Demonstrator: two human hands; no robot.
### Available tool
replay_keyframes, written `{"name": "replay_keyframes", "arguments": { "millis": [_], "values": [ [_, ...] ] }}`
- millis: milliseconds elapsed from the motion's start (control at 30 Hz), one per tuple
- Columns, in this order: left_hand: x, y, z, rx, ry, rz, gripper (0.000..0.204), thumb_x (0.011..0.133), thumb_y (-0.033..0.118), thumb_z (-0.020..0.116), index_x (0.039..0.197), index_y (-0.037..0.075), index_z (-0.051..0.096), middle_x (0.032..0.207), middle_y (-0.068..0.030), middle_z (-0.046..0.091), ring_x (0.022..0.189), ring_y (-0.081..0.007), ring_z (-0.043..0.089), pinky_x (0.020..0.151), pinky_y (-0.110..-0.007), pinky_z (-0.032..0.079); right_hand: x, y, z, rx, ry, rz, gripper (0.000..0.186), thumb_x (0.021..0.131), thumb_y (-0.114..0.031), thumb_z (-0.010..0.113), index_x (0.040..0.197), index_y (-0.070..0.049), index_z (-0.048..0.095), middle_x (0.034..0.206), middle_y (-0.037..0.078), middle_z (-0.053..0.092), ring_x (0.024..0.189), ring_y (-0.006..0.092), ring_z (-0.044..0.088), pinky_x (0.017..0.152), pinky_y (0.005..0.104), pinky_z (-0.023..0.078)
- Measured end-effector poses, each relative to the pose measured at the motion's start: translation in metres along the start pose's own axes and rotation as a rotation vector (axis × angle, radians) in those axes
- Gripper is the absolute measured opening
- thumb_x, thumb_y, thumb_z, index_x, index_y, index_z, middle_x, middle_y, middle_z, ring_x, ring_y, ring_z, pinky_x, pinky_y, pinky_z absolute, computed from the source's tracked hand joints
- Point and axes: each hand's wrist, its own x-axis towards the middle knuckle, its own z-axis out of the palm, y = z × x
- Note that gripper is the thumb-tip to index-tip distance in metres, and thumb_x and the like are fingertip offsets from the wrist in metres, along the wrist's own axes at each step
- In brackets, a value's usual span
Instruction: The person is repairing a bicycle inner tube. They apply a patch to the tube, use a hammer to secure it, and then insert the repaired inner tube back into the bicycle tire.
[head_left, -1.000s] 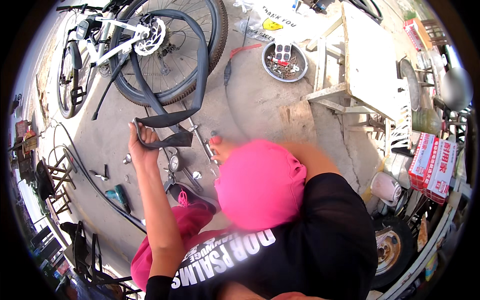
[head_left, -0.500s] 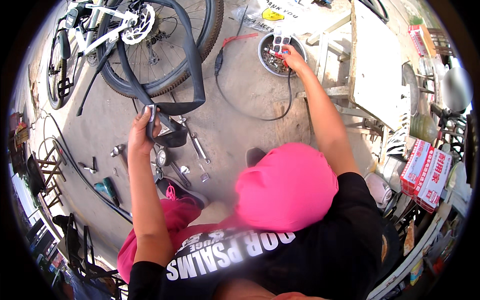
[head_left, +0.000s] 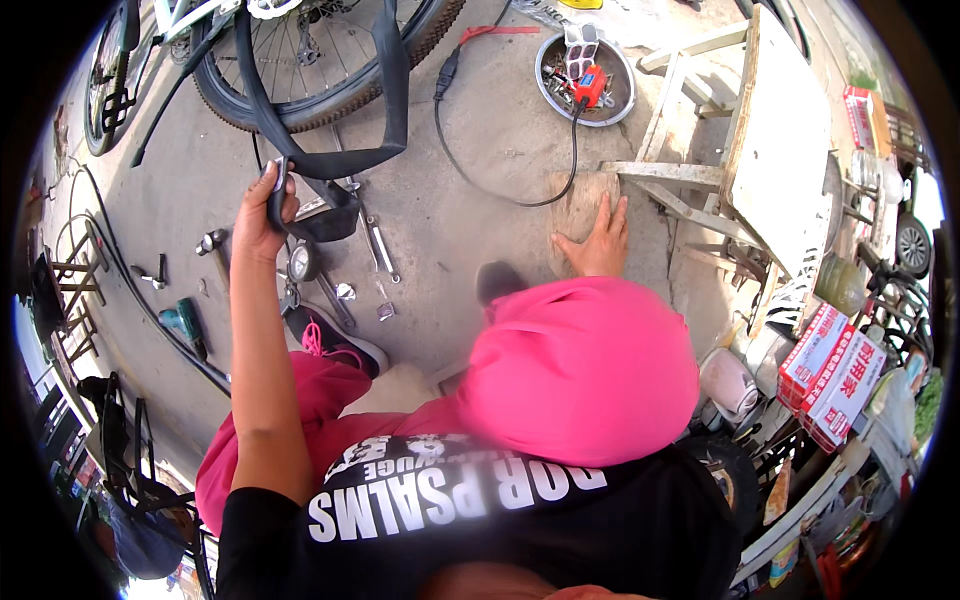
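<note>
Gripping a black inner tube (head_left: pixel 330 160), the left hand (head_left: pixel 262 215) has its fingers curled tight around a doubled-over part of the rubber, with the arm stretched up and away from the body. From the fist the tube's flat band runs right as a short crosswise stretch, then turns and climbs in two limbs toward the top of the view, so its long axis stands roughly up and down, the loop arching over the bicycle wheel (head_left: pixel 320 60) at the upper edge of the concrete floor (head_left: pixel 470 120). It looks limp, matte black and airless, folded flat like a strap, and a shorter fold sags below the hand. The right hand (head_left: pixel 598 240) lies well apart from it, palm down with fingers spread, flat on a round wooden block (head_left: pixel 575 200) near the middle of the floor, just beside the legs of a pale wooden table (head_left: pixel 780 130). Below the left hand, tools are scattered on the floor: a hammer (head_left: pixel 212 243), wrenches (head_left: pixel 378 245) and a green drill (head_left: pixel 185 325) toward the left edge. A thin black cable (head_left: pixel 500 195) curves from the wheel side to a round metal pan (head_left: pixel 585 75) of small parts at the top edge. Red and white boxes (head_left: pixel 830 365) are stacked at the right edge.
</note>
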Motion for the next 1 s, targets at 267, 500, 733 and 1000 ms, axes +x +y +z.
{"name": "replay_keyframes", "arguments": {
  "millis": [267, 500, 733, 1000],
  "values": [
    [-0.011, 0.057, -0.002, -0.038, 0.006, 0.220, 0.034, 0.098, 0.030, 0.053, 0.108, -0.002, 0.057, 0.075, -0.0042, 0.059, 0.045, -0.0083, 0.037, 0.046, -0.024, 0.032, -0.031, 0.098, -0.003, 0.362, 0.043, -0.031, 0.103, 0.061, -0.035, 0.083, 0.148, -0.021, 0.030, 0.152, 0.018, 0.026, 0.132, 0.0420, 0.035, 0.103, 0.0508, 0.035],
    [-0.025, 0.055, -0.029, -0.029, 0.057, 0.230, 0.035, 0.098, 0.029, 0.054, 0.107, -0.004, 0.056, 0.074, -0.0062, 0.059, 0.044, -0.0098, 0.038, 0.045, -0.025, 0.032, -0.017, 0.096, -0.046, -0.055, -0.061, -0.512, 0.098, 0.061, -0.034, 0.082, 0.146, -0.019, 0.035, 0.152, 0.015, 0.028, 0.132, 0.0406, 0.036, 0.105, 0.0501, 0.032],
    [-0.028, 0.066, -0.025, 0.024, 0.046, 0.301, 0.032, 0.094, 0.030, 0.061, 0.101, -0.002, 0.062, 0.072, -0.0053, 0.063, 0.048, -0.0100, 0.046, 0.045, -0.023, 0.035, 0.025, -0.117, -0.064, -0.016, -0.178, -0.880, 0.092, 0.058, -0.031, 0.080, 0.141, -0.019, 0.043, 0.152, 0.012, 0.027, 0.132, 0.0368, 0.034, 0.105, 0.0519, 0.032],
    [-0.041, 0.081, -0.042, 0.003, 0.108, 0.361, 0.034, 0.094, 0.029, 0.060, 0.103, -0.004, 0.061, 0.072, -0.0060, 0.062, 0.048, -0.0090, 0.045, 0.044, -0.022, 0.035, 0.003, -0.227, 0.036, 0.047, -0.231, -0.693, 0.093, 0.062, -0.038, 0.082, 0.142, -0.013, 0.041, 0.152, 0.014, 0.024, 0.133, 0.0379, 0.034, 0.104, 0.0523, 0.036]
  ]
}}
